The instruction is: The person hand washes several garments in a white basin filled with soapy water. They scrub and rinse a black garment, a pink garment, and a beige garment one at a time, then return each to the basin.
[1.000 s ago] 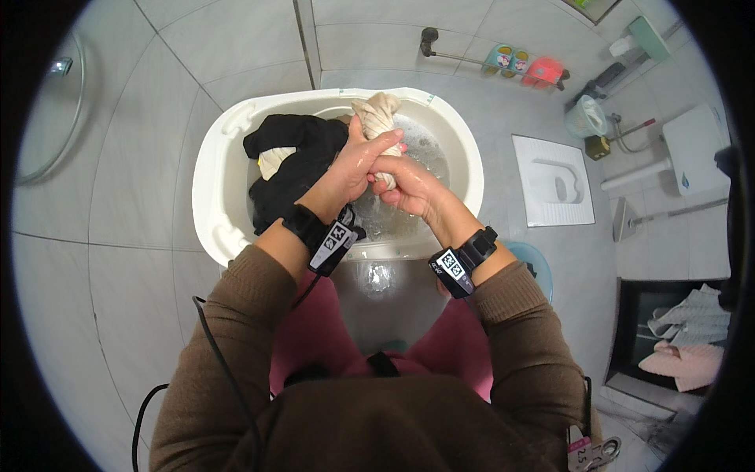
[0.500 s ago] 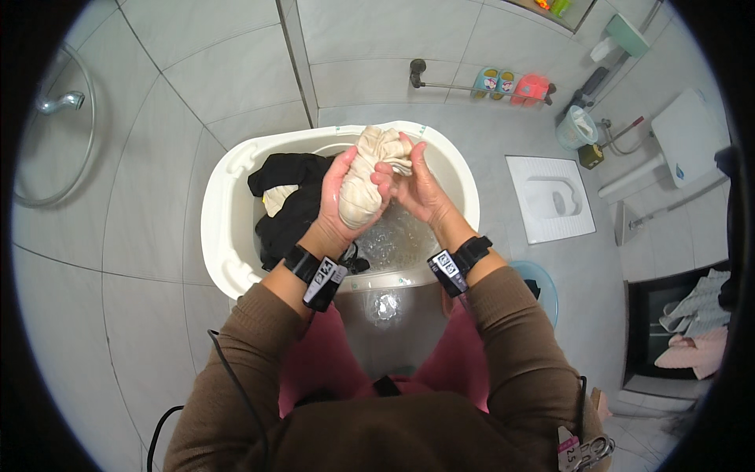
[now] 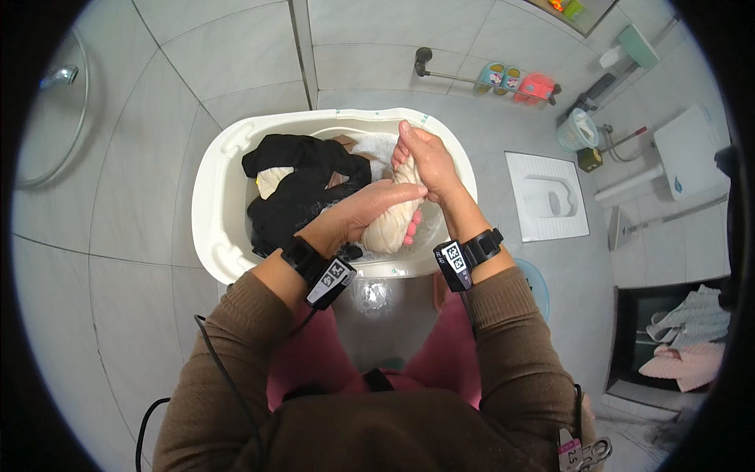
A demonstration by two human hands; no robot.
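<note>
A wet cream cloth (image 3: 385, 230) is bunched into a twisted bundle over the right half of a white plastic tub (image 3: 206, 208). My left hand (image 3: 370, 206) is wrapped round its lower part, with fingertips showing on the far side. Higher up, my right hand (image 3: 432, 161) grips the narrow twisted end in a closed fist. To the left, a soaked black garment (image 3: 287, 208) lies heaped in the tub, with a cream piece of fabric (image 3: 273, 181) among its folds. Foamy water (image 3: 376, 146) shows beyond the garment.
A squat toilet (image 3: 550, 197) is set in the floor to the right. Partly hidden by my right forearm is a blue basin (image 3: 535, 285). Slippers (image 3: 503, 79) hang on a wall rail at the back. A shower hose (image 3: 82, 118) curves down the left wall.
The cloth bundle has moved slightly right and nearer me. My right hand has closed round its upper end, and my left hand has turned over. More of the black garment shows.
</note>
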